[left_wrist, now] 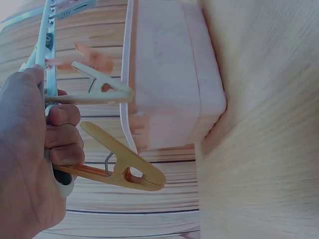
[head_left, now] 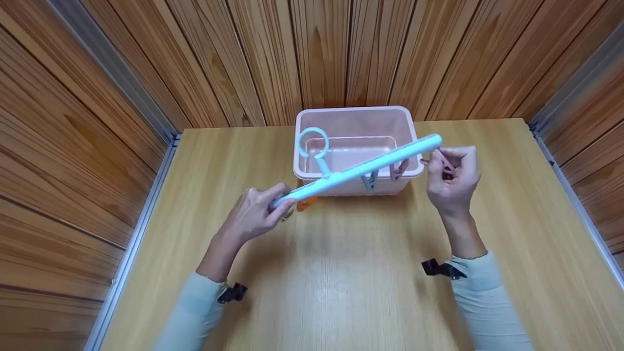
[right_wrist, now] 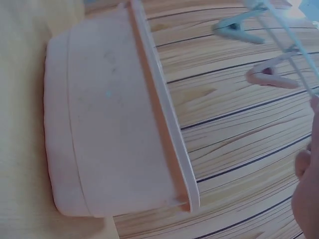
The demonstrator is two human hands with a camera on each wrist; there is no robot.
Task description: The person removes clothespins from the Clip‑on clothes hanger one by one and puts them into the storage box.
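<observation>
My left hand [head_left: 253, 209] grips the left end of a light blue clip hanger [head_left: 360, 169], its bar tilted up to the right. The ring-shaped hook [head_left: 313, 141] stands up near that end. Clothespins dangle from the bar: an orange clothespin [left_wrist: 130, 167] and a cream clothespin [left_wrist: 102, 89] by my left fingers, then a blue-grey clothespin [head_left: 369, 181] and a pink clothespin [head_left: 399, 169]. At the bar's right end, my right hand [head_left: 453, 183] pinches another pink clothespin [head_left: 446, 163], partly hidden by the fingers. Only that hand's edge shows in the right wrist view.
Behind and below the hanger, a pale pink plastic bin [head_left: 358, 114] stands on the wooden table [head_left: 336, 273] near the back wall. Wood-panelled walls [head_left: 321, 53] enclose the table at the back and sides, with metal strips [head_left: 141, 204] along the side edges.
</observation>
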